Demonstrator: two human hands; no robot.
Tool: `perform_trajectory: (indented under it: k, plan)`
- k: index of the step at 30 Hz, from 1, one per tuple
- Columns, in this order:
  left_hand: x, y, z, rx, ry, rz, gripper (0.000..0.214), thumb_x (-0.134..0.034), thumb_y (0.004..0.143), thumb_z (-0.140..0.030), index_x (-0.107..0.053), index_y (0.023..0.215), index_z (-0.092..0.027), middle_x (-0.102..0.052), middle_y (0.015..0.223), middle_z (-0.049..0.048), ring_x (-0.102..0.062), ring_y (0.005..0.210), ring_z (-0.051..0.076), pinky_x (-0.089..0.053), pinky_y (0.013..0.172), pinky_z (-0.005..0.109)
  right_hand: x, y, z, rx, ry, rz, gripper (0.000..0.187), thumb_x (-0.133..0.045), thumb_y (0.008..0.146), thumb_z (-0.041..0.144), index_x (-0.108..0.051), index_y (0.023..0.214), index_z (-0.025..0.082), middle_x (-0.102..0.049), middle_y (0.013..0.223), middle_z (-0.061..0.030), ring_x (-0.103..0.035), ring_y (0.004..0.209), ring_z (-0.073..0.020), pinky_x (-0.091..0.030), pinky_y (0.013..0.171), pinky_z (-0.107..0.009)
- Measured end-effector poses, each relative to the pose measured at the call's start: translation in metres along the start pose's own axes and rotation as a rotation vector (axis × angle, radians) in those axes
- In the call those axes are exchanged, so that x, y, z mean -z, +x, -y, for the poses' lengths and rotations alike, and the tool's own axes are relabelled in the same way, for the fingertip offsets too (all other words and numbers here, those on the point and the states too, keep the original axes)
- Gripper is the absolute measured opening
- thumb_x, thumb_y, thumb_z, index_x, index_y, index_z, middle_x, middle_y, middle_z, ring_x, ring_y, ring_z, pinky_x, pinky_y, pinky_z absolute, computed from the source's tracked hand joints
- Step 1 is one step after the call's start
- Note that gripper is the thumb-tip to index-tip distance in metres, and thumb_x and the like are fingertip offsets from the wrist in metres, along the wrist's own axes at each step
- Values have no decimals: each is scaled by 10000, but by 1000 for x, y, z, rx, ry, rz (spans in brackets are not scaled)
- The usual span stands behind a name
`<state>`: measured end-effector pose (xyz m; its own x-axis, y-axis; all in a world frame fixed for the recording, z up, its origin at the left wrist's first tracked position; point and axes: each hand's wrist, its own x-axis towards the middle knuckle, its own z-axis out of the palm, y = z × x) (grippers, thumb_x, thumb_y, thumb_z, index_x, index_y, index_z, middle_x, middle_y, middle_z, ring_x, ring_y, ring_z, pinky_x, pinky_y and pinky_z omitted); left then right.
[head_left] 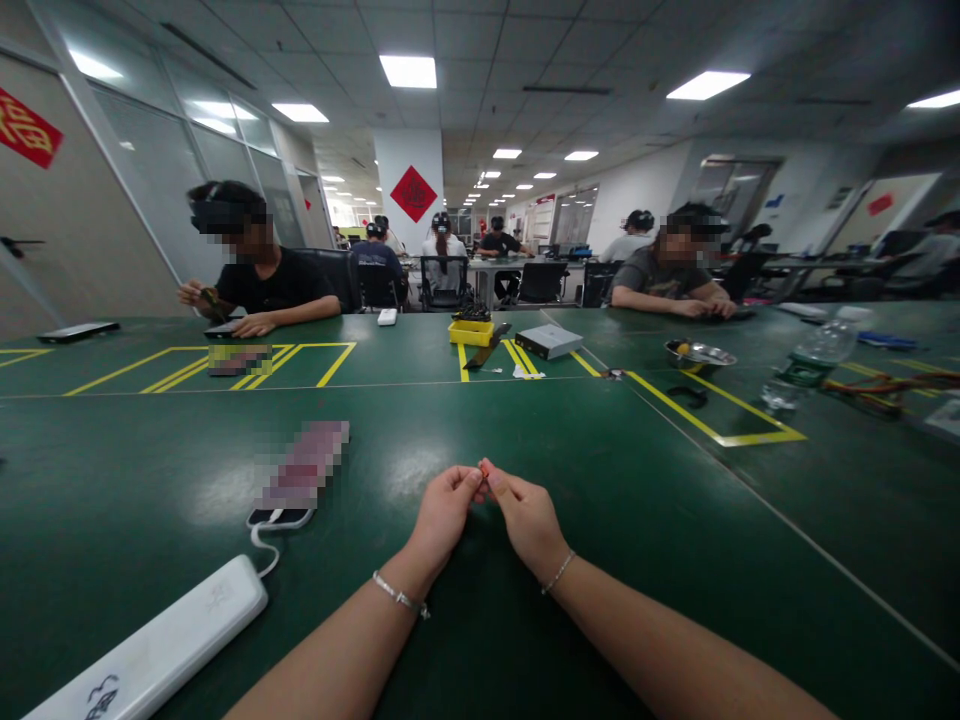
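Observation:
My left hand (444, 508) and my right hand (531, 515) meet just above the green table (375, 430), fingertips pinched together. Between the fingertips shows a tiny orange-red piece (484, 475); its kind is too small to tell, and my fingers cover most of it. Both hands are closed around it. To the left of my hands lies a phone (304, 470), its screen blurred out, with a white cable (262, 545) plugged in. The cable runs to a large white power bank (172, 635) at the lower left.
Farther back are a yellow tray (471, 333) with dark items, a grey box (551, 341), a metal bowl (701, 355) and a plastic bottle (814, 360). Cables (892, 388) lie at right. Two people with headsets sit across the table, left and right; others sit behind.

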<state>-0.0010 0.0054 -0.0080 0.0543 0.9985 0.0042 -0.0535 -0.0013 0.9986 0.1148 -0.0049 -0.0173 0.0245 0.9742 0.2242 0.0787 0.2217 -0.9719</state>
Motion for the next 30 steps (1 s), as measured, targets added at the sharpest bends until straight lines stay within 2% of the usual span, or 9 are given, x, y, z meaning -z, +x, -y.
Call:
perform_trajectory:
  k: [6,11,14,16,19,22,24,26,30]
  plan:
    - [2,1,6,12,-23,48,207,-537,719,-330,-593,695,-132,-552,560,-13,-472,520,89,-339,508,196,3,3,8,-26,5,18,321,-597,663,267,-626,974,191,-599,1042,-40,-534,991,-184,-387,913,-342]
    - [1,-2,6,6,-64,197,235,-518,744,-362,-585,728,-137,-578,630,-3,-500,585,92,-359,561,197,11,7,12,-63,80,65,253,-624,613,225,-639,860,170,-648,881,-37,-596,796,-157,-466,769,-307]
    - [1,-3,4,-1,-23,275,279,-478,768,-392,-585,842,-145,-617,779,29,-534,681,112,-381,619,214,23,16,14,-78,152,50,255,-652,591,262,-617,826,169,-642,814,-30,-588,762,-145,-463,740,-295]
    - [0,-3,4,-16,52,272,302,-451,781,-395,-570,904,-146,-619,825,42,-543,717,127,-393,638,229,43,28,15,-86,202,-16,297,-661,579,299,-596,838,169,-628,800,-30,-580,780,-150,-457,743,-302]
    - [0,-5,5,-81,230,267,281,-447,780,-374,-568,901,-151,-612,808,37,-545,736,142,-405,665,249,97,48,16,-93,19,-234,337,-613,607,363,-579,876,162,-601,792,-46,-568,761,-165,-452,715,-333]
    - [-2,-8,6,-132,417,294,258,-449,773,-358,-575,906,-177,-610,803,20,-547,742,147,-410,678,259,176,56,11,-25,-633,-478,306,-525,657,364,-603,850,140,-570,828,-99,-531,817,-218,-412,721,-377]
    - [-3,-9,5,-141,494,311,255,-443,771,-353,-575,915,-188,-611,812,14,-550,740,146,-415,674,258,232,50,3,-23,-1052,-559,307,-462,690,342,-618,838,122,-544,868,-151,-500,873,-262,-380,714,-391]
    - [-3,-10,4,-137,532,315,255,-439,771,-344,-571,924,-190,-613,827,14,-553,742,145,-420,674,257,281,37,-9,-143,-1267,-605,331,-418,710,335,-625,856,122,-522,892,-190,-494,870,-283,-365,651,-388]
    - [-1,-8,4,-131,559,321,244,-435,770,-319,-572,925,-190,-619,853,19,-560,765,147,-426,688,258,352,11,-34,-483,-1294,-699,305,-451,670,334,-634,844,163,-507,869,-206,-508,815,-309,-332,538,-393]
